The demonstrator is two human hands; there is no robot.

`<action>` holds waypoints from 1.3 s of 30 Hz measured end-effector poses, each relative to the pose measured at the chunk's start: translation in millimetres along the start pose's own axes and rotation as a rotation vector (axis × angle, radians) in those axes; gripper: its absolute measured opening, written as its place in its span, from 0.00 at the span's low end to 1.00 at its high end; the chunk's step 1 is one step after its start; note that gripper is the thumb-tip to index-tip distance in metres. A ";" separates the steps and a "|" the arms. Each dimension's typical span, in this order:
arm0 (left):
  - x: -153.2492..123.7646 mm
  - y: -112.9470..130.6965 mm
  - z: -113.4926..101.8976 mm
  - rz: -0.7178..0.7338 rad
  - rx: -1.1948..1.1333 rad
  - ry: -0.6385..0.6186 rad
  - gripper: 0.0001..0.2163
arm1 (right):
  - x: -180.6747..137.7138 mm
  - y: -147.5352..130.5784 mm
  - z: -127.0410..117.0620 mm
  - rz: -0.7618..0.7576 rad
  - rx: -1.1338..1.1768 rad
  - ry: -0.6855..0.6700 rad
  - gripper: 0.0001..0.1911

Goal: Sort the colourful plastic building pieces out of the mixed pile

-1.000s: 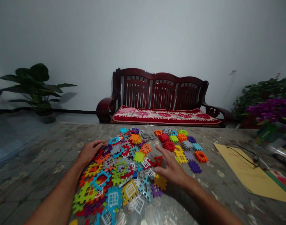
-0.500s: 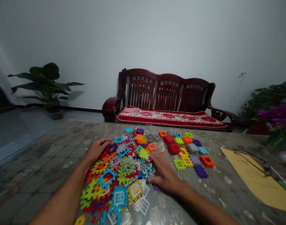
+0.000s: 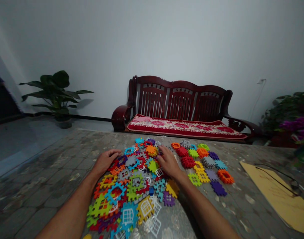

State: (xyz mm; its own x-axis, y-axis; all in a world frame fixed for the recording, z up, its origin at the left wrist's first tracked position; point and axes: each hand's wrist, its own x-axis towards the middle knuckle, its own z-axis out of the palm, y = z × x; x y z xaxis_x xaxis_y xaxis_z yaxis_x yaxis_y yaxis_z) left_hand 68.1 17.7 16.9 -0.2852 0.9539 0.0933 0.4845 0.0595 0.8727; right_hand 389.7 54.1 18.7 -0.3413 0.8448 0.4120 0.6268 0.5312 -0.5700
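Note:
A heap of colourful interlocking plastic building pieces (image 3: pixel 137 179) lies on the table (image 3: pixel 77 156). My left hand (image 3: pixel 106 162) rests at the heap's upper left edge, its fingers loosely stretched toward the red and purple pieces. On the heap's right side, my right hand (image 3: pixel 167 161) lies with thumb and fingers apart, close to an orange gear-shaped piece (image 3: pixel 151 150) and a lime-green piece (image 3: pixel 153 166). Neither hand visibly grips anything, though the right palm hides what is beneath it. Below the right wrist are a yellow piece (image 3: pixel 172 188) and a purple window piece (image 3: pixel 169 198).
Right of the heap, stacks of pieces (image 3: pixel 188 162) stand grouped by colour. A yellow folder (image 3: pixel 271 196) with glasses (image 3: pixel 278 177) on it lies further right. Behind the table stand a dark wooden bench (image 3: pixel 179 99) and a potted plant (image 3: pixel 58 89).
My right hand has moved away from me along the heap's right side, uncovering the yellow and purple pieces. My left hand stays at the left edge. The view has shifted slightly.

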 end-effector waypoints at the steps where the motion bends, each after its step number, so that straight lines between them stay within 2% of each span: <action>1: 0.0 0.2 0.0 -0.002 -0.006 -0.002 0.18 | 4.5 1.1 3.2 0.013 -0.019 -0.012 0.28; 5: -0.3 2.0 -0.4 -0.006 -0.015 -0.017 0.18 | 8.2 1.9 14.1 0.002 -0.065 -0.082 0.28; 9: 0.9 0.2 -0.6 0.009 0.033 -0.001 0.18 | 3.4 -0.1 15.5 -0.060 -0.056 -0.108 0.23; 12: 3.2 -4.4 0.1 0.015 0.032 0.006 0.18 | 4.2 2.4 9.8 -0.016 -0.023 -0.047 0.19; 15: 4.9 -7.8 1.2 0.020 0.020 0.010 0.18 | 6.5 11.2 5.1 0.052 -0.106 0.077 0.22; 18: 5.4 -8.5 1.7 0.025 0.005 0.012 0.18 | 6.9 20.4 5.1 0.091 -0.266 0.117 0.26; 21: 5.6 -8.5 1.2 0.025 0.003 0.010 0.18 | 6.3 21.6 6.6 0.149 -0.385 0.062 0.26; 25: 7.1 -10.6 0.4 0.016 0.007 -0.004 0.19 | 5.4 12.2 2.4 0.158 -0.423 -0.007 0.23; 30: 9.9 -16.0 1.4 0.015 0.007 -0.010 0.19 | 1.2 7.0 -4.6 0.194 -0.374 0.044 0.18; 35: 9.4 -15.4 1.3 -0.005 0.006 -0.024 0.21 | -1.5 13.8 0.6 0.135 -0.357 0.076 0.22; 39: 7.7 -9.9 -0.6 0.002 0.090 -0.011 0.19 | -0.4 15.8 3.9 0.071 -0.341 -0.014 0.21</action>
State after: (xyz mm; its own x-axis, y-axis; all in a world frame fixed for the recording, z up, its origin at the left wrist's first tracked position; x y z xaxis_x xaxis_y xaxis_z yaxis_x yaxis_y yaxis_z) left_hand 60.6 24.3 9.2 -0.2757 0.9571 0.0895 0.5579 0.0835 0.8257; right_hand 397.0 62.4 6.8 -0.2968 0.8808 0.3689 0.8465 0.4215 -0.3254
